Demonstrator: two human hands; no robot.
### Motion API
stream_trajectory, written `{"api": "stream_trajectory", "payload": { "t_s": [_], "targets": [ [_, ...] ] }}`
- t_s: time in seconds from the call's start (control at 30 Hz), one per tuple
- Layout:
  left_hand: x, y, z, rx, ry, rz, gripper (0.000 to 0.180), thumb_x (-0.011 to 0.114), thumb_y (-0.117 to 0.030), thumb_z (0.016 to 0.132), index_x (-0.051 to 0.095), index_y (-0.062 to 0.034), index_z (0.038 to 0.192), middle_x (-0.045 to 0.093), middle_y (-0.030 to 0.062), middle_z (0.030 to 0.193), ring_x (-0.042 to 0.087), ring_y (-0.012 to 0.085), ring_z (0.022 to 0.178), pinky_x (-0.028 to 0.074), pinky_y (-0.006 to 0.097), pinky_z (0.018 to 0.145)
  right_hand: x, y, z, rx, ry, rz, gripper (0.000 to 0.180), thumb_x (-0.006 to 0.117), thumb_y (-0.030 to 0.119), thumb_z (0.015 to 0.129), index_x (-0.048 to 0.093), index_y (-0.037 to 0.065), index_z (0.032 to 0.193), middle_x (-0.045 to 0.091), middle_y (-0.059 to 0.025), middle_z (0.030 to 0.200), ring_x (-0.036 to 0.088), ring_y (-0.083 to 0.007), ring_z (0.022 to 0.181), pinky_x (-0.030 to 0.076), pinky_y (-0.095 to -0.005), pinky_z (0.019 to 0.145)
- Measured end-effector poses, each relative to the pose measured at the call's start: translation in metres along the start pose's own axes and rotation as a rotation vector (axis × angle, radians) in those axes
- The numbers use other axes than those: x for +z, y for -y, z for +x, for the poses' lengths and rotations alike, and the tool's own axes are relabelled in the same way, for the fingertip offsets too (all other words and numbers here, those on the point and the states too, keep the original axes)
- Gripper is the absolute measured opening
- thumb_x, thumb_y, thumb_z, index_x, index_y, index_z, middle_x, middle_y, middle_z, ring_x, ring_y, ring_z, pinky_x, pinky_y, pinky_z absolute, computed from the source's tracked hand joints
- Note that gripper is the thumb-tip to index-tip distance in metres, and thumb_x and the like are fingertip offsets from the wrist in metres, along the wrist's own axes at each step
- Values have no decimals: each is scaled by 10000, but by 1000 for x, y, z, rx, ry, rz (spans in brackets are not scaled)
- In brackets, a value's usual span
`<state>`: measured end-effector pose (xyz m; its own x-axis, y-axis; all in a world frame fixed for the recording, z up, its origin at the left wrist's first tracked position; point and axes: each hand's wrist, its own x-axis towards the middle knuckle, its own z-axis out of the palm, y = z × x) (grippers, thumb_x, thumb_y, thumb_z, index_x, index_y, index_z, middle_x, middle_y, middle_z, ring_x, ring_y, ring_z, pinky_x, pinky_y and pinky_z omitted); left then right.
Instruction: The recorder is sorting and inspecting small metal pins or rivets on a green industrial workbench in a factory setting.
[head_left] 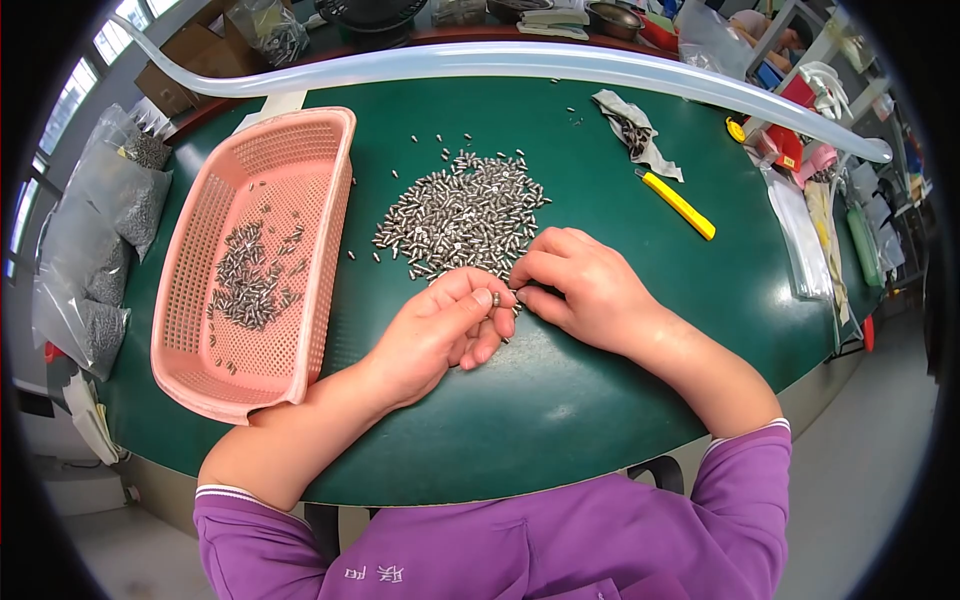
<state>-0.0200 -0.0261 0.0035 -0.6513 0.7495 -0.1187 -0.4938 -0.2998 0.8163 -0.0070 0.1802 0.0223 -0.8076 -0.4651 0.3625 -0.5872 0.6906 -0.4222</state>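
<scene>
A heap of small, shiny, bullet-shaped metal parts [460, 215] lies on the green table. At its near edge, my left hand [445, 325] is turned partly palm up, pinching one small metal part [496, 299] between thumb and forefinger. Its other fingers curl below, with another part or two showing by the fingertips. Close beside it on the right, my right hand [585, 285] has thumb and forefinger drawn together near the left fingertips; what they pinch, if anything, is hidden. A pink perforated plastic basket [325, 250] stands left of the heap, holding a smaller pile of similar parts [250, 280].
A yellow utility knife [677, 204] and a grey crumpled rag [640, 135] lie at the right. A long translucent tube [520, 62] spans the table's far side. Bags of metal parts [105, 270] stand beyond the basket; plastic sheets [798, 235] lie at the right edge.
</scene>
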Motion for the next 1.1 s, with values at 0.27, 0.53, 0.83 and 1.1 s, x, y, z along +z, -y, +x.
{"api": "stream_trajectory", "payload": {
  "t_s": [0.27,0.53,0.83,1.1],
  "targets": [
    [3,0,0,-2,-28,9,144,431,-153,950,500,-45,1015,553,58,823,431,78,578,335,187,487,-3,4,-1,41,51,-69,118,642,76,724,595,90,832,536,-53,816,541,-238,772,461,-348,661],
    [2,0,0,18,-31,22,130,454,-133,941,477,-44,1034,560,48,856,452,66,597,351,184,502,-4,2,-1,9,49,-48,122,635,67,737,591,77,850,537,-57,825,547,-229,770,464,-337,669],
    [3,0,0,-1,-46,12,156,502,-122,922,481,-40,1054,565,55,863,449,63,599,357,179,512,-9,21,3,290,56,687,68,615,72,840,590,51,899,521,2,853,523,-65,722,442,-217,628],
    [4,-2,-1,-19,-52,36,121,488,-148,934,523,-50,996,571,42,819,452,50,586,352,172,490,-15,26,4,353,82,706,83,632,64,824,587,52,892,517,-1,848,521,-57,698,436,-204,615]
  ]
}}
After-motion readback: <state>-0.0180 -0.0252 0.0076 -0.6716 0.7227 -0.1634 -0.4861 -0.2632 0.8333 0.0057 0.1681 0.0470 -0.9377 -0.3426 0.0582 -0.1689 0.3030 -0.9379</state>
